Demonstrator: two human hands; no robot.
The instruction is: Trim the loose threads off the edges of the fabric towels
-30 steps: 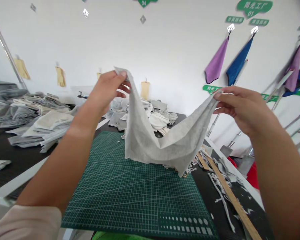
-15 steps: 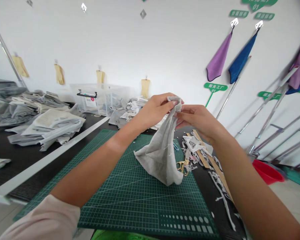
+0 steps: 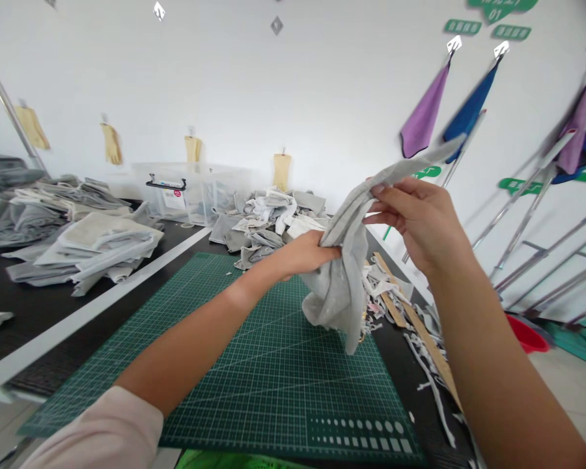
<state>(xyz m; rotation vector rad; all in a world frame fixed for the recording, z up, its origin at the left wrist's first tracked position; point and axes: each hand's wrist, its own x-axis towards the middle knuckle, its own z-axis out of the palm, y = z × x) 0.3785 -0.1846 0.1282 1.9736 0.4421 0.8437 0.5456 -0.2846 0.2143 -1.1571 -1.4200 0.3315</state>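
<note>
A grey piece of cloth (image 3: 339, 286) is held up in folds above the green cutting mat (image 3: 215, 365). My left hand (image 3: 305, 253) is closed round its middle, fingers wrapped over the fabric. Higher and to the right, my right hand (image 3: 413, 212) pinches the upper part between thumb and fingers. One end of the cloth sticks out past the right hand toward the upper right; the rest hangs down in loose folds over the mat. Most of the gold-handled scissors behind the cloth is hidden.
Stacks of grey fabric (image 3: 97, 244) lie at left on the black table, with more crumpled cloth (image 3: 268, 212) at the back. A clear plastic box (image 3: 170, 195) stands near the wall. Fabric scraps and a wooden strip (image 3: 430, 352) lie along the right; a red basin (image 3: 527, 335) is beyond.
My left hand has moved down to the middle of the cloth. My right hand has risen to the right, and the cloth's upper end now swings out past it.
</note>
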